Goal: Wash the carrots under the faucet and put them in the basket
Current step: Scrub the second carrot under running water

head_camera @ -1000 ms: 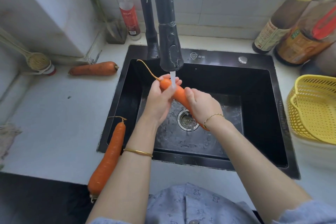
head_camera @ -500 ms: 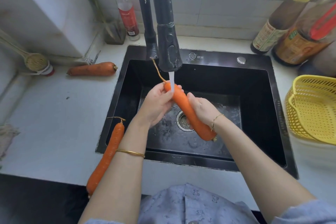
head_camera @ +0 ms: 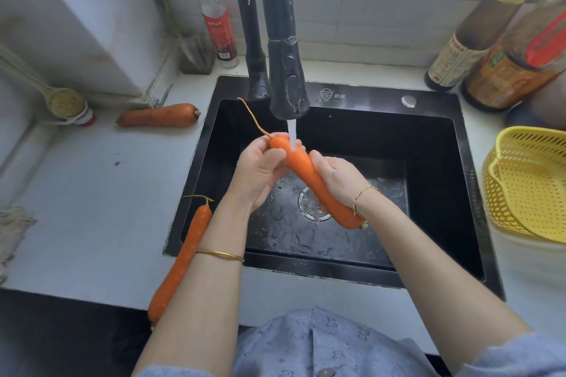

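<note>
Counter carrot (head_camera: 159, 115) lies far left, near wall. Rim carrot (head_camera: 183, 257) lies across left edge of sink (head_camera: 367, 95), thin tip over basin, lower part behind left forearm. Left hand (head_camera: 260, 174) curls round thin end of held carrot (head_camera: 309, 174) above basin. Faucet (head_camera: 286, 82) overhead; water stream (head_camera: 292, 136) lands on that thin end. Right hand (head_camera: 337, 177) grasps thicker half; carrot slants down toward drain. Yellow basket (head_camera: 533, 187) sits right of sink, well apart from hands.

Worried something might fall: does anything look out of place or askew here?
The long carrot lies askew over the left rim of the sink, its thick end jutting past the front edge of the counter; a nudge might knock it off. Nothing else stands out.
</note>
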`<state>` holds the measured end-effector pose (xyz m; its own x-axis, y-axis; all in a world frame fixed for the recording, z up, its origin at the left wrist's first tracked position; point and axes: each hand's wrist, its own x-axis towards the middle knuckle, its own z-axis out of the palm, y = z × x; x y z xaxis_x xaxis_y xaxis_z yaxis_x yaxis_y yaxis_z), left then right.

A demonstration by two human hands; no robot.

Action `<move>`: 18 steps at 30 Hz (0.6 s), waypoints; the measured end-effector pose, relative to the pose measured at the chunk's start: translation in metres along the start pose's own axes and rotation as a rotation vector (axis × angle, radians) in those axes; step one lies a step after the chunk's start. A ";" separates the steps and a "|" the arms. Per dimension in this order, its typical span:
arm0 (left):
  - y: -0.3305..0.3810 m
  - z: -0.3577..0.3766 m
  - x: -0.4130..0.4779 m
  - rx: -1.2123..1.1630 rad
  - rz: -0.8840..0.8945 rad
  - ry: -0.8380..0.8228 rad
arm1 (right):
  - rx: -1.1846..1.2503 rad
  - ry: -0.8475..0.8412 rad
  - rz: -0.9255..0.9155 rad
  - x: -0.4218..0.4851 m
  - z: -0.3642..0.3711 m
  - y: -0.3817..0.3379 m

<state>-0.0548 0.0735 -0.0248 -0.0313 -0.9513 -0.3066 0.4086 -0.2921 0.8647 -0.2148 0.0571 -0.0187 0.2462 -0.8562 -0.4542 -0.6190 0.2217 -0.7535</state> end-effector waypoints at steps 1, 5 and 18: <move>0.000 0.000 0.000 0.016 0.016 -0.002 | 0.001 0.000 -0.001 -0.001 0.000 -0.001; 0.000 0.002 0.002 0.049 0.049 0.023 | -0.012 0.018 -0.025 -0.003 0.000 -0.004; 0.000 0.002 0.005 0.073 0.115 0.018 | -0.016 0.059 -0.011 -0.005 -0.001 -0.007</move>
<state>-0.0570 0.0685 -0.0257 0.0287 -0.9772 -0.2105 0.3408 -0.1884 0.9211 -0.2127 0.0590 -0.0112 0.2091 -0.8847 -0.4166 -0.6286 0.2047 -0.7503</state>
